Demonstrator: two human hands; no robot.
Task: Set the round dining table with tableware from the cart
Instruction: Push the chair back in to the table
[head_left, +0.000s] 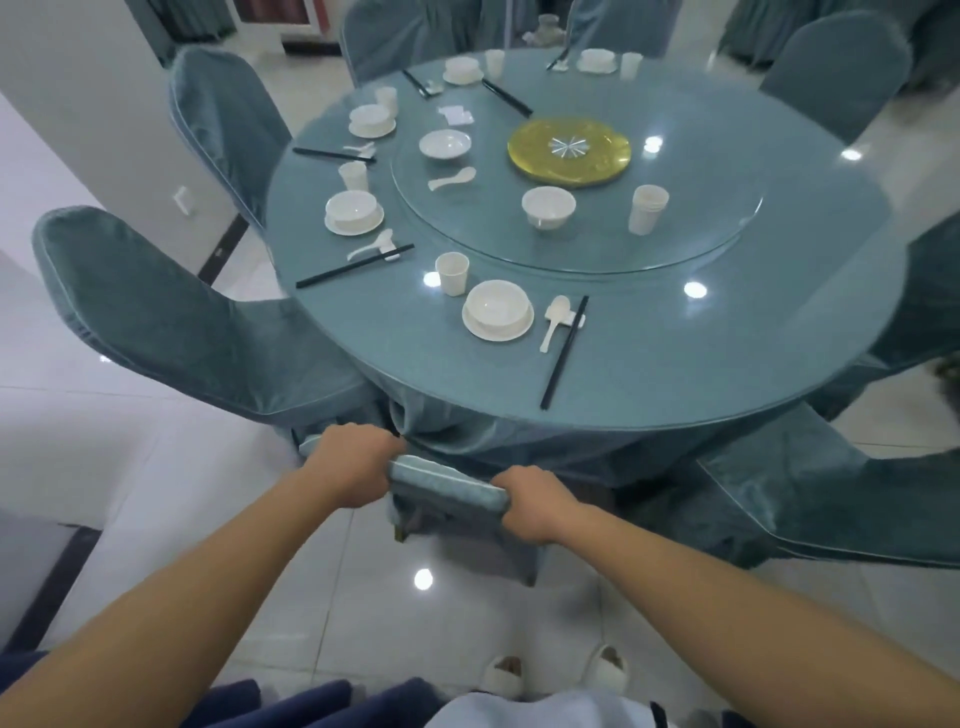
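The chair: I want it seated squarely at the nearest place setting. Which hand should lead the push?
Left, probably. The left hand grips the chair top's end nearer the table; the right hand holds the end farther back.

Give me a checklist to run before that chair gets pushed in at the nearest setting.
1. Left hand grips the chair back: ok.
2. Right hand grips the other end: ok.
3. Chair lines up with the nearest plate: ok, roughly.
4. Tablecloth hangs free of the chair: not ok, folds bunch just beyond the chair back.
5. Neighbouring chairs leave room on both sides: ok.
6. Chopsticks safe from a bump: not ok, their tip reaches the table edge.
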